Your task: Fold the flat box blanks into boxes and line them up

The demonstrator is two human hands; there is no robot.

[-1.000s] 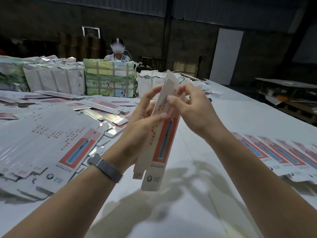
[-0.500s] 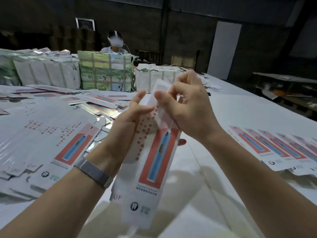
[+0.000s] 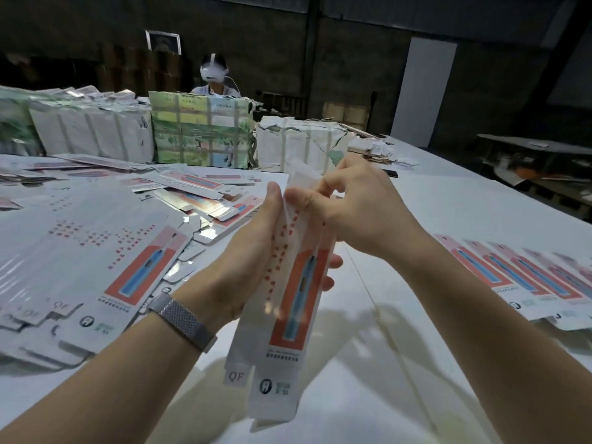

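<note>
Left hand [image 3: 256, 251] cradles box blank [image 3: 288, 302] mid-length above the tabletop [image 3: 448, 200], steadying it while right hand [image 3: 358, 209] pinches its top flap, likely to fold.

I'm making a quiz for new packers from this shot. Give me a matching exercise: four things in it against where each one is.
Things:
1. box blank
2. pile of flat blanks
3. row of lined-up boxes
4. wristband

Places:
A. on the table, at the right
B. on the left arm
C. held upright in both hands
D. on the table, at the left

Pairs: 1-C, 2-D, 3-A, 4-B
</note>
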